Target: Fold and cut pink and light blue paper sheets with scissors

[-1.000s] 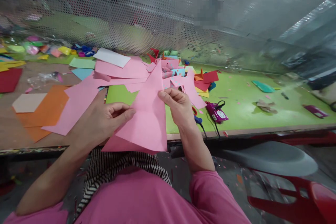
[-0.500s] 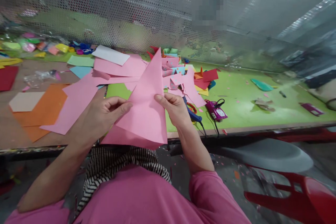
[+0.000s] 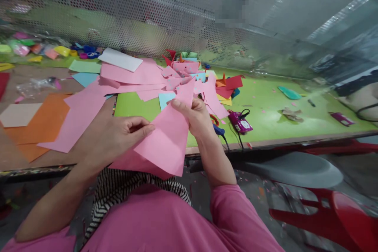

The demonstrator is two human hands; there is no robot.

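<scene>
Folded pink paper (image 3: pixel 167 139) had its right edge gripped by the right hand (image 3: pixel 196 116), its left seemingly pinched by the left hand (image 3: pixel 128 134).

Blue tool (image 3: pixel 219 130) partly hidden by right hand (image 3: pixel 197 119); red chair (image 3: pixel 345 214) cut off rightward

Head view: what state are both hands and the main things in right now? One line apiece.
Pink sheet: folded over, not pressed flat, held in both hands.
Left hand: pinching the sheet's left edge.
Right hand: gripping its right side, thumb on top.
White sheet: lying partly over other pink paper.
Cream paper: lying on orange paper.
Purple device: resting on green surface.
Blue tool: partly hidden.
</scene>
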